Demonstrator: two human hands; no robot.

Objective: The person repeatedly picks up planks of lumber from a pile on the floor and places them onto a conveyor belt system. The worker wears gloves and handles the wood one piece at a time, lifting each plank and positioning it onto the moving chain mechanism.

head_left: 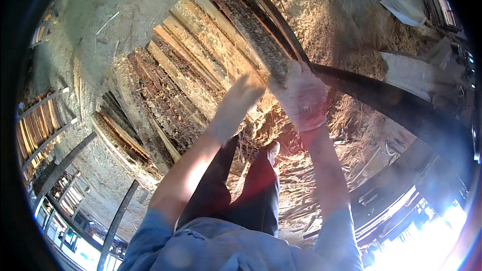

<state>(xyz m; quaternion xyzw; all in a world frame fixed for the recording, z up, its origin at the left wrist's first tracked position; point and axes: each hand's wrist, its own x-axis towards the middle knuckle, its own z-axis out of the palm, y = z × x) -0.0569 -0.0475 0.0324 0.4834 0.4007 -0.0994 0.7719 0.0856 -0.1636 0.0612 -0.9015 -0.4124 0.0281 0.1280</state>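
1. Head view: both hands wear pale knit gloves. The right hand (303, 95), near the picture's centre, is closed around the near end of a rough bark-edged slab (251, 25) that runs off toward 12 o'clock.
2. The left hand (236, 103), just at 9 o'clock of the right, looks loosely curled against the stacked boards (186, 75); blur hides whether it grips anything.
3. As far as can be judged, the slab is raised but not yet laid on the stack, so placing remains.
4. The boards are long, splintery, pale and reddish strips. Sawdust (341, 15) lies fluffy toward 1 o'clock, beside a dark curved metal rail (381, 95).
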